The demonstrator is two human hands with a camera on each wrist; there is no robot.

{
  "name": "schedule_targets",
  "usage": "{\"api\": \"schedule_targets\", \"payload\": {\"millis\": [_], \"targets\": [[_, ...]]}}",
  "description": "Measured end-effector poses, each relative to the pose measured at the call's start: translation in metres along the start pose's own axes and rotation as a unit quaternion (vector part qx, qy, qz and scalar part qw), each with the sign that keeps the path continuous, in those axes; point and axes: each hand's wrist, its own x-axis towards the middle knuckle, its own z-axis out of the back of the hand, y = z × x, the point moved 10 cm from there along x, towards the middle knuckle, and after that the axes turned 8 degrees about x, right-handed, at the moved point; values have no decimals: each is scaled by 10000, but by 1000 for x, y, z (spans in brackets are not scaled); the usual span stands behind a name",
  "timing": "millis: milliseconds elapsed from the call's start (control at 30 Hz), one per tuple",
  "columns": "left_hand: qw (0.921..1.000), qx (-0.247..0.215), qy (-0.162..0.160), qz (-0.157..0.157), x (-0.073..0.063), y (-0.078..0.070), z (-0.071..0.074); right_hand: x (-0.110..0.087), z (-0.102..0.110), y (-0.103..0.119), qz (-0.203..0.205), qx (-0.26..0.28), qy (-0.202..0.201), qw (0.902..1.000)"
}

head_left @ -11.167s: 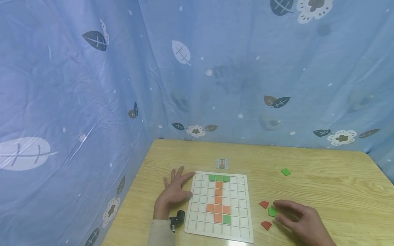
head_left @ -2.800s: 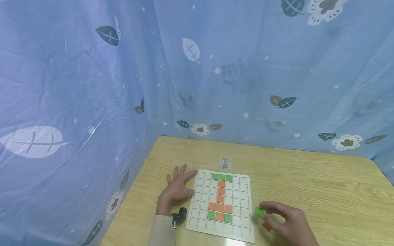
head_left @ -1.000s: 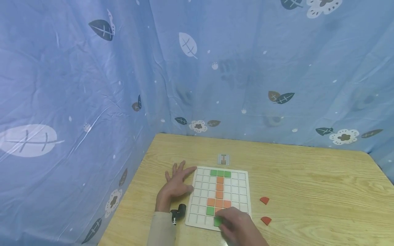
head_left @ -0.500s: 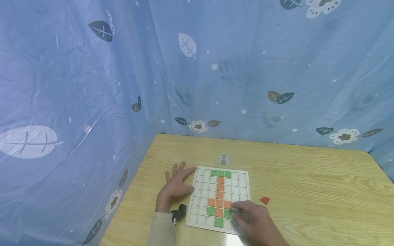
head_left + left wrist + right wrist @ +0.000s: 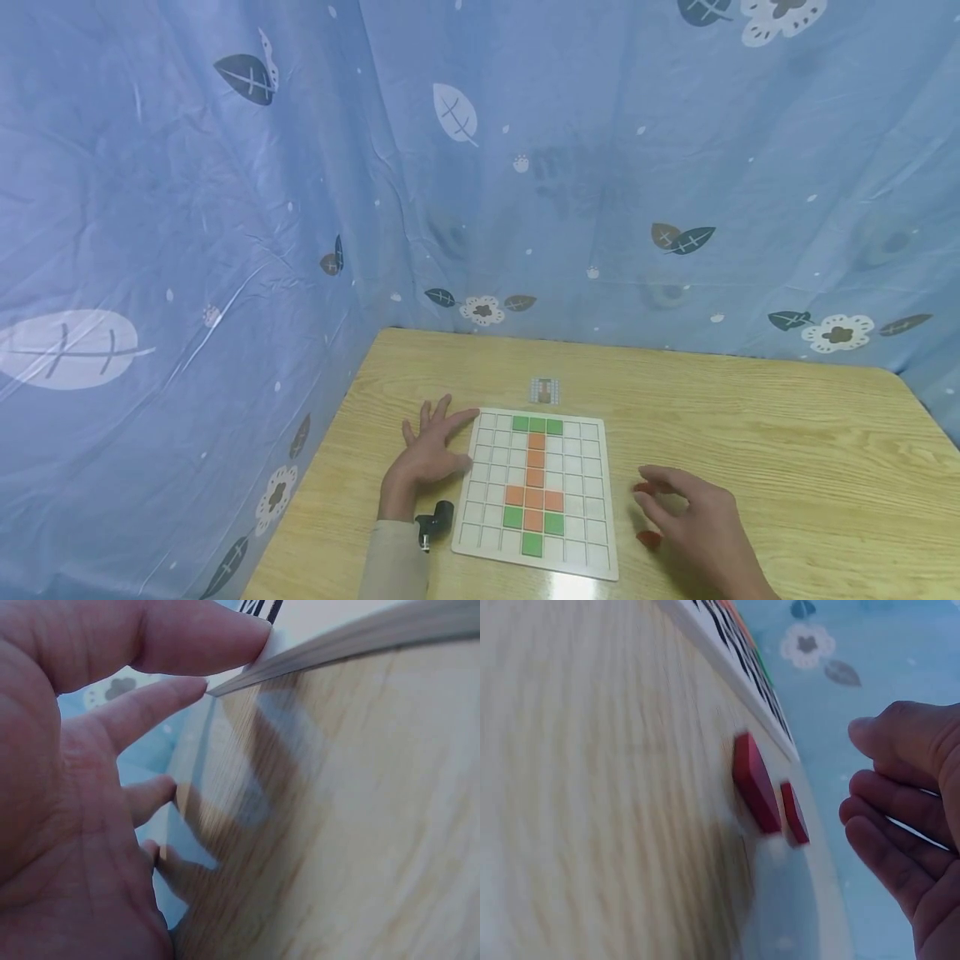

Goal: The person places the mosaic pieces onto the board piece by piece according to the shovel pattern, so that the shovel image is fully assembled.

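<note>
A white grid board [image 5: 588, 483] lies on the table, with green tiles [image 5: 537, 426] along its far row and orange tiles [image 5: 535, 477] forming a cross below them. More green tiles sit beside the cross's lower end, and a single green tile [image 5: 532, 545] lies under it. My left hand [image 5: 423, 458] steadies the board's left edge with thumb and index finger, the other fingers spread. To the right of the board, my right hand [image 5: 697, 517] hovers with loosely bent fingers and holds nothing. Beneath it are two red quarter-circle pieces [image 5: 756, 784], partly covered by the hand in the head view.
A small printed card [image 5: 544, 391] with a grid pattern lies beyond the board. Near my left wrist is a small black object [image 5: 435, 521]. Blue patterned curtain [image 5: 570, 208] hangs along the table's far and left sides.
Green tiles from the right of the table now sit on the board, left of and below the cross's lower end. My right hand has withdrawn rightward, over the red pieces. The left hand stays put.
</note>
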Motion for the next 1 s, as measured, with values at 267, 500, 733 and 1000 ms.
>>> {"api": "schedule_targets", "payload": {"millis": [267, 500, 733, 1000], "targets": [[10000, -2, 1, -8, 0, 0, 0, 0, 1, -22, -668, -281, 368, 9967], [10000, 4, -24, -13, 0, 0, -1, 1, -13, -25, -863, -28, 675, 9940], [10000, -80, -21, -22, 0, -1, -2, 4, -25, -24, -892, 145, 987, 9910], [10000, -58, -41, -35, 0, -1, 0, 6, -25, -18, -434, -323, 748, 9957]]}}
